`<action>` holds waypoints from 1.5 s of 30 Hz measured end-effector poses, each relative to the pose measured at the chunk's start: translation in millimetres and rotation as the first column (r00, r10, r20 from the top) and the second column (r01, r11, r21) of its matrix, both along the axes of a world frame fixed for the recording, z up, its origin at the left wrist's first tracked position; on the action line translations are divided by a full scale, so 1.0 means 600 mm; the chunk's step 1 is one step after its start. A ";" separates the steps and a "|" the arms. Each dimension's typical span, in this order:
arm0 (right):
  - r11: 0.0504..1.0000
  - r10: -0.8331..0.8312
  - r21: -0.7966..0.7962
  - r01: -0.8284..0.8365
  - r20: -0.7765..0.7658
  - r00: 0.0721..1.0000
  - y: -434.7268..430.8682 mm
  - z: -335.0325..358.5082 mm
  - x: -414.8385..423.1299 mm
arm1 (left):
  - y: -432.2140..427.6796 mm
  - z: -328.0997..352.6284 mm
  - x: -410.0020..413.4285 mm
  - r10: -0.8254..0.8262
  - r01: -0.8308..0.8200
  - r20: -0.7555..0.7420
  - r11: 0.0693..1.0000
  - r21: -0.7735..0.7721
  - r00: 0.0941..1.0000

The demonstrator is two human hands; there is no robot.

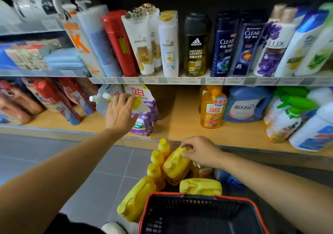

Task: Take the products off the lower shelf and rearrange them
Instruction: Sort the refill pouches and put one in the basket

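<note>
Long pale wooden lower shelf point(180, 125) first: bare in the wide gap to the right of the left hand point(120, 113). Good room there for lining things up again. Black plastic basket with a red rim point(180, 195) just below the right hand point(203, 152), close enough for dropping things in.

Next, the soft white and purple pouch with a yellow cap point(144, 124), standing on the shelf right under the left hand. Fingers spread and resting on its top, not closed round it yet. Looks floppy, so likely to sag and slip. Best to close round the stiffer top by the cap, lift straight up, then pull back toward the body.

Then the yellow plastic jug point(177, 167), down on the floor under the right hand, packed tight among other yellow bottles point(155, 172). Fingers and thumb pinching its top handle. Hold tight and lift slowly, so as not to knock over the little ones just left of the hand.
</note>
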State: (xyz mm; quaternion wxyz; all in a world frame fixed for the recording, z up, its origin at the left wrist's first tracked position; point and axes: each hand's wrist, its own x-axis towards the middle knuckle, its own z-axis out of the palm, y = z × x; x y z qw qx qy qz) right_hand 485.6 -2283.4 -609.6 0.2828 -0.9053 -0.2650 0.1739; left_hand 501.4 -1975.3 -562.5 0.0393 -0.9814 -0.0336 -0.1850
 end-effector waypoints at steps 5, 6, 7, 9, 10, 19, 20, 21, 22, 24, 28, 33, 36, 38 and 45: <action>0.980 -0.052 0.187 0.063 -0.064 0.997 0.066 0.024 0.037 | 0.042 -0.004 0.020 -0.063 0.064 0.021 0.997 -0.049 0.998; 0.972 -0.069 0.218 0.085 -0.080 0.994 0.075 0.030 0.043 | 0.042 0.000 0.020 -0.098 0.100 0.030 0.991 -0.085 0.995; 0.962 -0.084 0.250 0.107 -0.102 0.991 0.083 0.036 0.048 | 0.040 0.006 0.020 -0.123 0.127 0.040 0.984 -0.127 0.992; 0.939 -0.096 0.314 0.142 -0.158 0.983 0.097 0.050 0.054 | 0.039 0.025 0.020 -0.160 0.165 0.044 0.970 -0.181 0.986; 0.926 -0.096 0.344 0.153 -0.178 0.979 0.104 0.058 0.057 | 0.039 0.035 0.019 -0.175 0.177 0.029 0.966 -0.189 0.984; 0.858 -0.063 0.502 0.110 -0.109 0.992 0.114 0.138 0.066 | -0.013 0.166 -0.018 -0.238 0.311 0.207 0.822 -0.477 0.949; 0.833 -0.060 0.543 0.104 -0.099 0.993 0.111 0.152 0.062 | -0.028 0.180 -0.026 -0.280 0.362 0.230 0.761 -0.539 0.932; 0.799 -0.047 0.595 0.089 -0.086 0.995 0.106 0.164 0.057 | -0.042 0.190 -0.035 -0.322 0.403 0.244 0.693 -0.597 0.915; 0.766 -0.039 0.639 0.073 -0.067 0.997 0.101 0.177 0.052 | -0.056 0.197 -0.043 -0.357 0.427 0.245 0.636 -0.643 0.901; 0.730 -0.065 0.680 0.070 -0.033 0.997 0.085 0.196 0.040 | -0.083 0.205 -0.055 -0.399 0.430 0.224 0.560 -0.708 0.889; 0.704 -0.181 0.697 0.136 -0.009 0.983 0.041 0.210 0.013 | -0.131 0.210 -0.076 -0.459 0.387 0.152 0.475 -0.790 0.875; 0.677 -0.282 0.704 0.214 -0.020 0.959 -0.004 0.229 -0.015 | -0.126 0.205 -0.118 -0.532 0.291 -0.083 0.580 -0.761 0.843; 0.643 -0.340 0.713 0.280 -0.062 0.938 -0.031 0.249 -0.023 | -0.117 0.188 -0.144 -0.548 0.109 -0.201 0.480 -0.870 0.812; 0.611 -0.375 0.724 0.320 -0.091 0.923 -0.049 0.252 -0.027 | -0.115 0.177 -0.158 -0.614 0.083 -0.193 0.392 -0.916 0.766; 0.397 -0.452 0.771 0.498 -0.308 0.837 -0.084 0.233 -0.024 | -0.123 0.143 -0.168 -0.509 0.163 0.071 0.137 -0.977 0.858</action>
